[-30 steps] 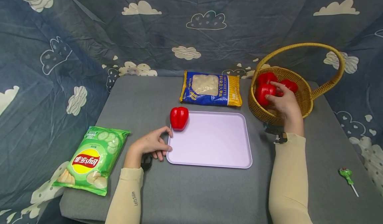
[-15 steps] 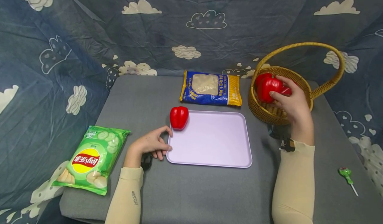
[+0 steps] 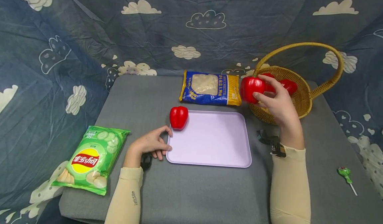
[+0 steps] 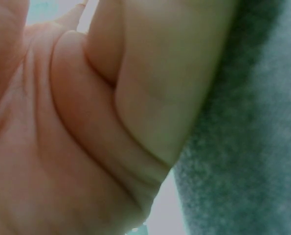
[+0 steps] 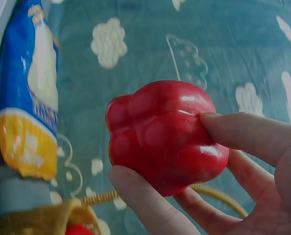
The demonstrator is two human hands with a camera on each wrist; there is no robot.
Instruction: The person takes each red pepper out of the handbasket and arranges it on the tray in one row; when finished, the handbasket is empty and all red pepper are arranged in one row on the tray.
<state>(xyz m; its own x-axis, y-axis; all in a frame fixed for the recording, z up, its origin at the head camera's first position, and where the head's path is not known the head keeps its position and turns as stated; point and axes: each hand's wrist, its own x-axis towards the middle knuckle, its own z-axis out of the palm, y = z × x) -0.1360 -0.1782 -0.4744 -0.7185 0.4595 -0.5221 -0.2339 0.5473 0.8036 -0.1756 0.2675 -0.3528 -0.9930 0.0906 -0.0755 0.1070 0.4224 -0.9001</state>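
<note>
My right hand [image 3: 282,107] holds a red bell pepper [image 3: 249,88] by the fingertips, in front of the wicker basket's left rim. In the right wrist view, the thumb and fingers grip the glossy pepper [image 5: 160,137] from opposite sides. A second bell pepper [image 3: 179,118] sits at the back left corner of the pale lilac tray [image 3: 209,137]. My left hand [image 3: 149,142] is at the tray's left edge, thumb and index finger on the rim, the other fingers curled beside it. Close up, the left wrist view shows mostly the palm [image 4: 62,161] and folded fingers.
The wicker basket [image 3: 306,106] with a tall arched handle holds more red peppers [image 3: 288,86]. Behind the tray lies a blue and yellow pasta bag [image 3: 210,88]. A green chip bag [image 3: 92,159] lies at left, a green lollipop [image 3: 345,174] at far right.
My right hand has taken hold of a pepper in the basket, lifted it out and carried it left past the rim. The left hand and tray stay in place.
</note>
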